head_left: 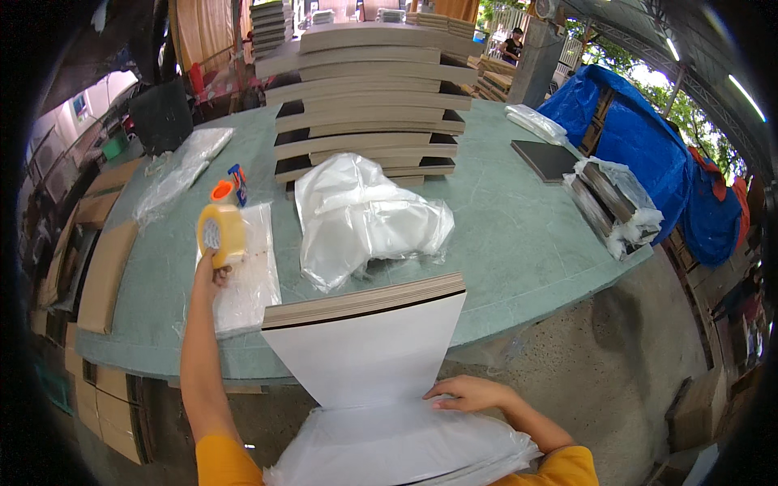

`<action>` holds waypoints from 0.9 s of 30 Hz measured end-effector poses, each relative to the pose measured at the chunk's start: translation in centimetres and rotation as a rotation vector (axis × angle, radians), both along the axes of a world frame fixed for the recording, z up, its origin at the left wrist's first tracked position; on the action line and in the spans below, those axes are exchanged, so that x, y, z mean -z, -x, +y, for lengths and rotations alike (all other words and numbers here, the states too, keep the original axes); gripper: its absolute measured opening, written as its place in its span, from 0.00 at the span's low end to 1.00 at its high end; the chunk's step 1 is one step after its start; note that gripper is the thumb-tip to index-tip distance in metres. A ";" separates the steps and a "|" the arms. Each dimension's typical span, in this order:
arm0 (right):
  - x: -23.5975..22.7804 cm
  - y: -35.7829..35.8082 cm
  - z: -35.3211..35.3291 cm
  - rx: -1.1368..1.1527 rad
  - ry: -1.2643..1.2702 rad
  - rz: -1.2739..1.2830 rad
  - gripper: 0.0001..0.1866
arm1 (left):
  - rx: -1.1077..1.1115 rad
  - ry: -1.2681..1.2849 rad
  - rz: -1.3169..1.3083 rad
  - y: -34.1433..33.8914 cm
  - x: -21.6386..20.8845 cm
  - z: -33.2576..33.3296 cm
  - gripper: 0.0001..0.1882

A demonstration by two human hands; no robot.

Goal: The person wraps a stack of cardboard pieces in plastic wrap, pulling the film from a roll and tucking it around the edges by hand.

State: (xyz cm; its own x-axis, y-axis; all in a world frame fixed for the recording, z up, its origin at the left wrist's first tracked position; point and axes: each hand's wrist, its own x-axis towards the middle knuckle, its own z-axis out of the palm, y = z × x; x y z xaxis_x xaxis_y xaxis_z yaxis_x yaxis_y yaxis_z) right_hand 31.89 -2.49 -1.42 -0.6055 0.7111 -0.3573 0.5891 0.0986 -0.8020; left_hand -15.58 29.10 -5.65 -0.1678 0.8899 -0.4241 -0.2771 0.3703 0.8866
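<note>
A roll of yellowish clear packing tape is in my left hand, which is closed at the roll's lower edge over the left side of the table. Below it lie flat clear plastic bags. In front of me a stack of grey boards with a white face leans against the table's near edge. The stack's near end is inside a clear plastic bag. My right hand rests on the white face by the bag's mouth, its fingers stretched out and slightly bent.
On the green table are crumpled plastic, a tall pile of board stacks, and an orange-and-blue tape dispenser. Bagged boards and a dark board sit at the right. Cardboard stands along the left.
</note>
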 end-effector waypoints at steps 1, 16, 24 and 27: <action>-1.1 -0.1 0.3 0.010 -0.015 0.020 0.17 | 0.004 -0.100 -0.125 0.4 -0.8 -0.7 0.15; -11.6 11.8 4.4 0.339 -0.464 0.832 0.36 | 0.046 -1.562 1.297 -14.9 -21.0 -25.5 0.32; -12.2 6.8 1.2 0.107 -0.546 0.511 0.34 | 1.010 -0.998 0.881 -15.1 -22.8 -26.3 0.34; -10.9 5.8 0.1 0.043 -0.352 0.460 0.35 | 1.219 -1.029 0.885 -14.5 -21.6 -26.5 0.31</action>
State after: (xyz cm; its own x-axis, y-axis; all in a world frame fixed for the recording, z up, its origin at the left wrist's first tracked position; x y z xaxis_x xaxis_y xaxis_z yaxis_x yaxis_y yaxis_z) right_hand 26.09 -2.35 9.46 -0.6101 0.7671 0.1981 0.1976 0.3895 -0.8996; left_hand -1.06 2.56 15.94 0.8562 0.4934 0.1532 0.3235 -0.7431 0.5857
